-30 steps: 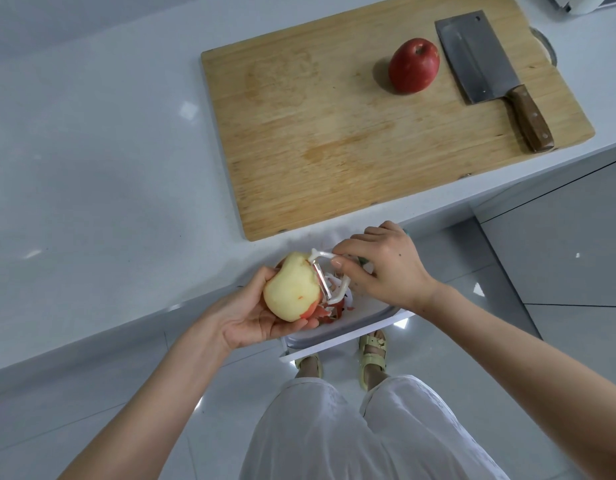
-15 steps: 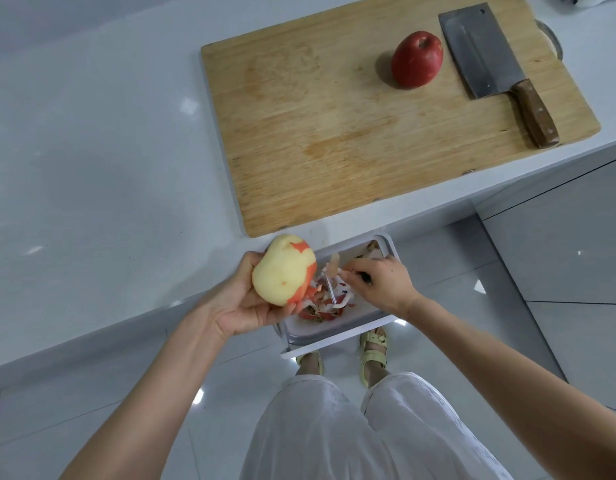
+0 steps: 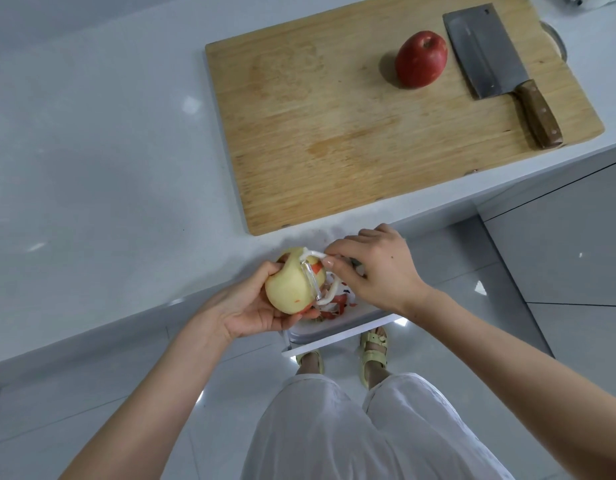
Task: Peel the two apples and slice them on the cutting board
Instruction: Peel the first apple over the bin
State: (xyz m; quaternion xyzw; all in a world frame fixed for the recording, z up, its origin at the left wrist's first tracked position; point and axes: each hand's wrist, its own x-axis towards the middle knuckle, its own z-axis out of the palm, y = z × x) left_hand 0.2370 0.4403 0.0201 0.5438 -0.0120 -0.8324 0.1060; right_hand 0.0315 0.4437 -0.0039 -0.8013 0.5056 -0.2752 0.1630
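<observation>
The right hand covers the handle of the peeler.

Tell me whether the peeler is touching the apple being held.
Touching. The head view shows the white peeler in the right hand lying against the mostly peeled apple held by the left hand.

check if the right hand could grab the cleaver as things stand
Probably not yet: the right hand grips the peeler against the mostly peeled apple. The way looks free: the cleaver lies untouched on the cutting board, handle toward the near edge.
</observation>
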